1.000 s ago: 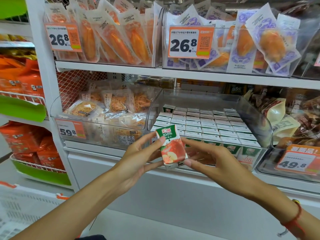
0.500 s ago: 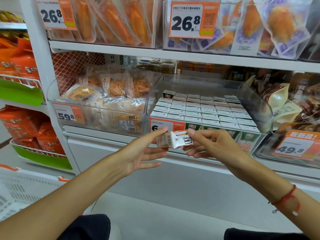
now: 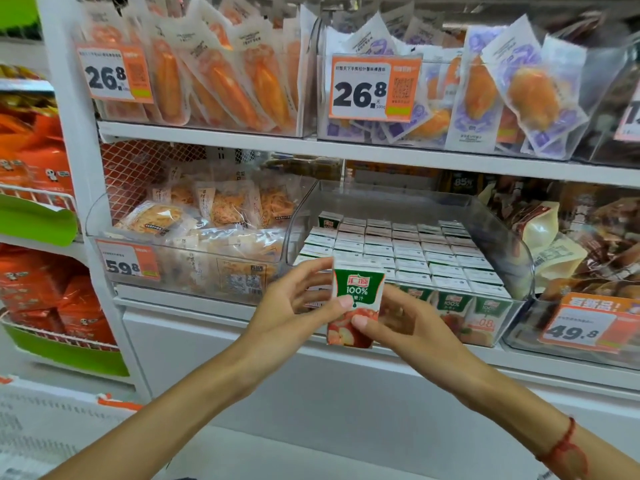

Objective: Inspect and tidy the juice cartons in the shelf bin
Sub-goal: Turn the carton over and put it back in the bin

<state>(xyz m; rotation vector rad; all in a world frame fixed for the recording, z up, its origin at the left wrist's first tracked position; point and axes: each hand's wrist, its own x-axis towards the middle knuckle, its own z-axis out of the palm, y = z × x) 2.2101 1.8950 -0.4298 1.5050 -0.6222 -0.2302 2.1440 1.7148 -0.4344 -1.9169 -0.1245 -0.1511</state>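
A small juice carton (image 3: pixel 356 289), green and white on top with apples pictured below, stands upright in front of the shelf bin. My left hand (image 3: pixel 294 303) holds its left side, thumb on the front. My right hand (image 3: pixel 405 323) pinches its lower right side. Behind it, the clear plastic shelf bin (image 3: pixel 512 244) holds several rows of the same cartons (image 3: pixel 408 251), packed upright with white tops showing. The bin's front row shows green labels through the clear wall.
A clear bin of noodle packs (image 3: pixel 207 230) sits left of the juice bin, and one with brown snack bags (image 3: pixel 588 237) right. Orange price tags (image 3: pixel 374 86) hang on the bins. The upper shelf (image 3: pixel 311 143) juts out above. A white basket (image 3: pixel 41 427) lies lower left.
The carton was turned on its side with the barcode end showing half a second ago; it is now upright again, front label facing me, and held slightly higher against the bin.
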